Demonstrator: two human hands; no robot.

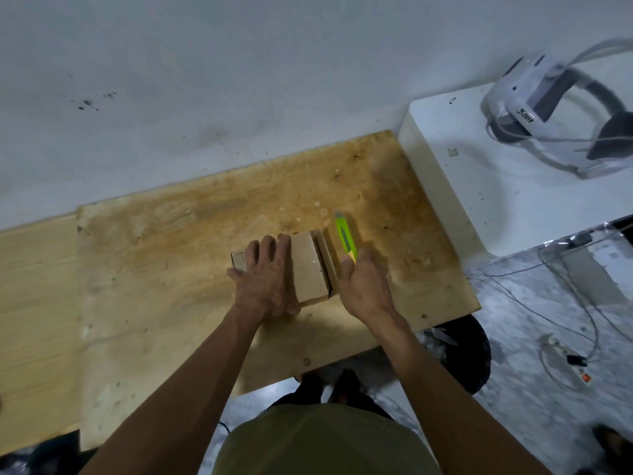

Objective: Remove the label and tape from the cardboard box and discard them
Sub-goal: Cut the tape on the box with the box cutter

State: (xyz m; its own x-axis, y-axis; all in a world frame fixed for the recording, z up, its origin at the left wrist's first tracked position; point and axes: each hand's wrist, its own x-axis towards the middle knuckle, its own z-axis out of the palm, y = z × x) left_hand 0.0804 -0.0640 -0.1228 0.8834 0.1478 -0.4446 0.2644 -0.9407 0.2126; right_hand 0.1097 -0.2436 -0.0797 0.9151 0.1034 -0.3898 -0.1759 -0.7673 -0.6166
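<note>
A small brown cardboard box (310, 267) lies on the plywood tabletop (171, 269), its right-hand flap standing slightly apart from the body. My left hand (265, 279) rests flat on the box's left part, fingers spread over the top. My right hand (364, 286) is at the box's right side and grips the near end of a bright green utility knife (345, 238), which points away from me along the box's right edge. No label or tape is plainly visible on the box.
A white cabinet (479, 186) stands at the right with a white headset (561, 111) on it. A dark round bin (469, 354) sits below the table's right corner. Cables and a power strip (568, 361) lie on the floor. A grey wall runs behind the table.
</note>
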